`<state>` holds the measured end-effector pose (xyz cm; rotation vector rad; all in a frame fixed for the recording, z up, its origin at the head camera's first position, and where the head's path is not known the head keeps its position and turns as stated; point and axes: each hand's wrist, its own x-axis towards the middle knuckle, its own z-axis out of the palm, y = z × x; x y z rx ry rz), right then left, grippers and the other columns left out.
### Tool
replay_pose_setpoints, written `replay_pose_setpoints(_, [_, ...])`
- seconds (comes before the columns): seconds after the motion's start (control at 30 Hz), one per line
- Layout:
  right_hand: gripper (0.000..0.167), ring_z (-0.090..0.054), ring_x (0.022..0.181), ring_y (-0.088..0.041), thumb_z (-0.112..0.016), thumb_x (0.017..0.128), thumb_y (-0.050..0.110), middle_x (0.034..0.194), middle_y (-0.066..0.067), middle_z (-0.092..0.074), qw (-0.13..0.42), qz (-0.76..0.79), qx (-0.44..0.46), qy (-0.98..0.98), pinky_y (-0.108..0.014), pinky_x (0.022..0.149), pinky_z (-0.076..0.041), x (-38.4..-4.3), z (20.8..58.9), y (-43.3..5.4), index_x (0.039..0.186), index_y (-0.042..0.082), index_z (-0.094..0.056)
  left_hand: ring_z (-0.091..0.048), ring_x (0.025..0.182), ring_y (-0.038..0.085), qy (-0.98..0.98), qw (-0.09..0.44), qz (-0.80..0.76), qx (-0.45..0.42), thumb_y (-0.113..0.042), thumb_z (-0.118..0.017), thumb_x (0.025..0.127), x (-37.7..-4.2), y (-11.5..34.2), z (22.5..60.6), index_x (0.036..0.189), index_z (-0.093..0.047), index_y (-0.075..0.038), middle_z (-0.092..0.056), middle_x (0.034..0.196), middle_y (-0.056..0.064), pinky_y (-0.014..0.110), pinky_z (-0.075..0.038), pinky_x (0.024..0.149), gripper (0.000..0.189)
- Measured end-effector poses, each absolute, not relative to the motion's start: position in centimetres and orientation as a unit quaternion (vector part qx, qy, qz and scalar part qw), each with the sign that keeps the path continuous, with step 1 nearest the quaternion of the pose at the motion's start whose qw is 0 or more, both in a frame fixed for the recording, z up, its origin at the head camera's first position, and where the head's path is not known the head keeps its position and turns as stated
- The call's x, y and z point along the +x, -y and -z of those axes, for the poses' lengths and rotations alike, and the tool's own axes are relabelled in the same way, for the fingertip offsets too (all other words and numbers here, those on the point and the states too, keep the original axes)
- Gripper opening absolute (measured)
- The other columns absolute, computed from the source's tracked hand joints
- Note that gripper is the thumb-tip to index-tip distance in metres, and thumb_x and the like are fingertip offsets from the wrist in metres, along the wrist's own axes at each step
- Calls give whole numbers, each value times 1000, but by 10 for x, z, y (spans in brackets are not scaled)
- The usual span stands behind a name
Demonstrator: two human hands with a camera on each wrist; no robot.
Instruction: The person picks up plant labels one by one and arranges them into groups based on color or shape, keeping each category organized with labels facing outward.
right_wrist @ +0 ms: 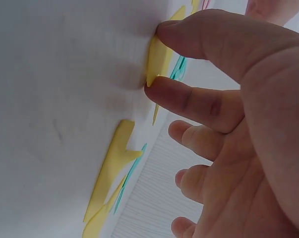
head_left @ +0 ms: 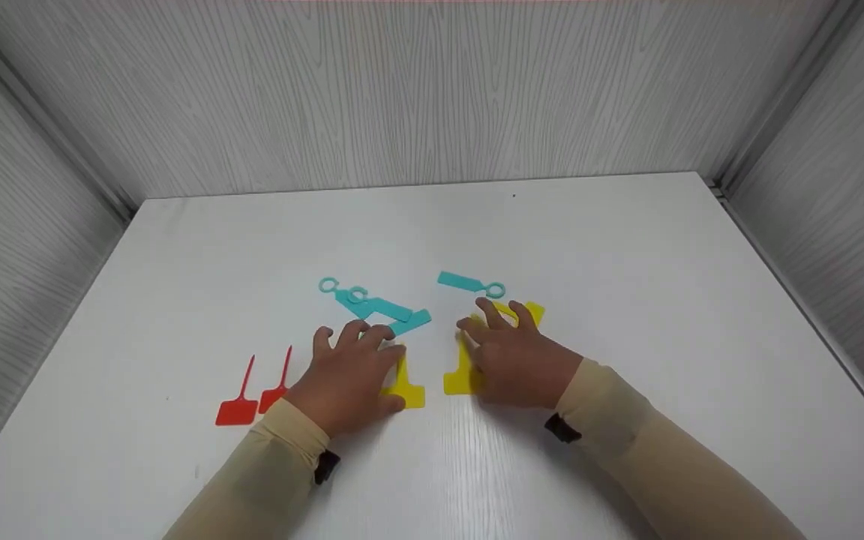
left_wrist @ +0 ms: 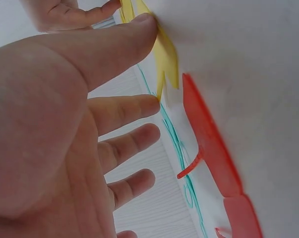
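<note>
Red tags (head_left: pixel 236 412) lie left of the first yellow tag (head_left: pixel 413 395). The left hand (head_left: pixel 349 379), fingers spread, touches that yellow tag with thumb and forefinger. Overlapping teal tags (head_left: pixel 391 307) lie just beyond it. Right of it come a second yellow tag (head_left: pixel 457 383), the right hand (head_left: pixel 522 364), fingers apart, thumb and forefinger touching the second one, and farther yellow pieces (head_left: pixel 535 310).

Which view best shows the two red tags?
Head: both red tags show faces and stems, though the left hand partly covers one. Left wrist: close but edge-on, one cut off. Right wrist: at most a reddish sliver at the top edge.
</note>
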<state>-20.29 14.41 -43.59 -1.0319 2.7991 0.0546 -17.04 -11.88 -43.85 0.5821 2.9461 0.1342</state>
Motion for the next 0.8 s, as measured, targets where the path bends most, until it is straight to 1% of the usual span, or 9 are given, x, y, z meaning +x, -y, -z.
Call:
replay_pose_setpoints(0.1, [54, -29, 164, -46, -73, 95, 26, 165, -7, -55, 78, -25, -351, -933, -76, 124, -27, -200, 436, -142, 146, 7, -72, -39, 154, 37, -978, 72, -46, 193, -49, -93, 87, -171, 119, 439, 154, -68, -26, -56, 162, 7, 74, -32, 118, 75])
replay_pose_setpoints(0.23, [45, -29, 164, -47, -73, 96, 24, 165, -7, -55, 76, -20, -360, -930, -76, 124, -27, -196, 436, -138, 138, 7, -78, -38, 156, 38, -977, 77, -49, 192, -49, -92, 88, -172, 120, 439, 155, -67, -26, -55, 163, 7, 75, -31, 119, 76])
replay_pose_setpoints(0.33, [42, -28, 164, -47, -72, 98, 23, 165, -7, -55, 79, -14, -365, -927, -76, 124, -26, -193, 436, -136, 136, 6, -79, -38, 156, 39, -976, 81, -52, 193, -49, -92, 88, -172, 121, 439, 156, -66, -26, -55, 163, 7, 76, -30, 120, 76])
replay_pose_setpoints(0.4, [44, -27, 165, -46, -72, 99, 23, 166, -7, -54, 81, -12, -367, -926, -75, 125, -25, -191, 436, -134, 139, 6, -77, -38, 156, 39, -976, 82, -53, 195, -49, -92, 88, -172, 121, 439, 156, -66, -26, -55, 163, 7, 75, -31, 120, 76])
replay_pose_setpoints(0.57, [53, -30, 164, -45, -74, 100, 27, 166, -6, -56, 69, -21, -376, -924, -75, 124, -28, -188, 438, -131, 150, 7, -69, -39, 155, 38, -975, 82, -53, 198, -49, -92, 89, -172, 121, 439, 155, -67, -26, -55, 163, 8, 75, -31, 120, 75])
replay_pose_setpoints(0.67, [55, -31, 163, -45, -74, 100, 27, 164, -6, -57, 61, -22, -381, -922, -75, 123, -30, -187, 438, -130, 150, 7, -68, -39, 155, 38, -976, 82, -52, 195, -50, -91, 89, -172, 121, 440, 155, -67, -26, -55, 163, 7, 74, -31, 120, 75])
replay_pose_setpoints(0.73, [49, -33, 162, -46, -74, 99, 26, 163, -7, -58, 53, -17, -387, -920, -76, 122, -31, -187, 437, -131, 144, 7, -73, -39, 155, 37, -977, 82, -53, 192, -50, -91, 89, -173, 120, 441, 155, -67, -26, -55, 163, 7, 73, -30, 119, 74])
replay_pose_setpoints(0.8, [38, -36, 160, -46, -74, 99, 25, 161, -8, -59, 46, -13, -396, -917, -76, 120, -33, -187, 436, -135, 133, 8, -80, -39, 155, 37, -977, 84, -55, 189, -51, -91, 89, -173, 120, 442, 155, -67, -26, -55, 162, 6, 73, -30, 119, 75])
